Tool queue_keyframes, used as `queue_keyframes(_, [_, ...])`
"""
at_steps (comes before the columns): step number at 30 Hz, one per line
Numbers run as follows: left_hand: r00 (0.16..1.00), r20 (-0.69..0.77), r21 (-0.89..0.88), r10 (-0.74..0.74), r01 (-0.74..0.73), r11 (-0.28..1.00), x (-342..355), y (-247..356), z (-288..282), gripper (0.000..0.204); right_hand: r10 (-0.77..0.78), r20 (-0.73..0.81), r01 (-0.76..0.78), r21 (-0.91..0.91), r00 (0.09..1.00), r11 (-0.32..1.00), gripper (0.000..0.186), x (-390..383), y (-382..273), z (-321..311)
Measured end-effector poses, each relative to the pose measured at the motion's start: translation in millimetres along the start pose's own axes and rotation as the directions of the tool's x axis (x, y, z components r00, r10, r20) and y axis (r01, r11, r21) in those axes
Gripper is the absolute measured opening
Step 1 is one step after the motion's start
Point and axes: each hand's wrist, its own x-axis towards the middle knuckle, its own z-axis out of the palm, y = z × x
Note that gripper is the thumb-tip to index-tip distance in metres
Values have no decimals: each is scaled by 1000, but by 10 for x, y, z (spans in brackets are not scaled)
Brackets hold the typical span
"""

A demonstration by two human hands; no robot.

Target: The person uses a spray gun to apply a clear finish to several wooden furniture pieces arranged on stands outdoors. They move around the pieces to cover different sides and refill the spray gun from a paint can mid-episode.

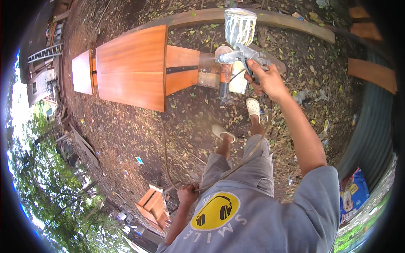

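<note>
Right hand point(263, 80): at 2 o'clock, fingers wrapped round the grip of the spray gun.
Spray gun point(241, 55): at 1 o'clock, nozzle toward 9 — faint mist off its tip.
Cup point(240, 27): on the gun's 12 o'clock side, streaked white.
Wooden panel point(133, 69): at 10 o'clock, glossy reddish-brown, apart from the nozzle.
Left hand point(187, 195): just past 6 o'clock — closed round the hose point(233, 169).
Drawer unit point(152, 206): at 7 o'clock, wooden.
</note>
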Motion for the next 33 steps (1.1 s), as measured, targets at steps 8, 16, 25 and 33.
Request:
queue_keyframes(8, [999,-35,-11,-13,13,1000,-100,232,149,34,27,-136,-56,-209,990,976,46,500,363,-5])
queue_keyframes(16, [992,-11,-53,-123,122,991,-204,344,159,38,-213,-229,47,-570,950,820,48,791,681,202])
queue_keyframes(25, [985,-15,-78,-173,171,982,-338,287,242,34,39,-92,-42,-32,995,999,34,356,100,277])
queue_keyframes(33, [991,-53,-66,-121,117,991,-258,224,295,34,-61,48,50,205,997,978,32,-123,-434,16])
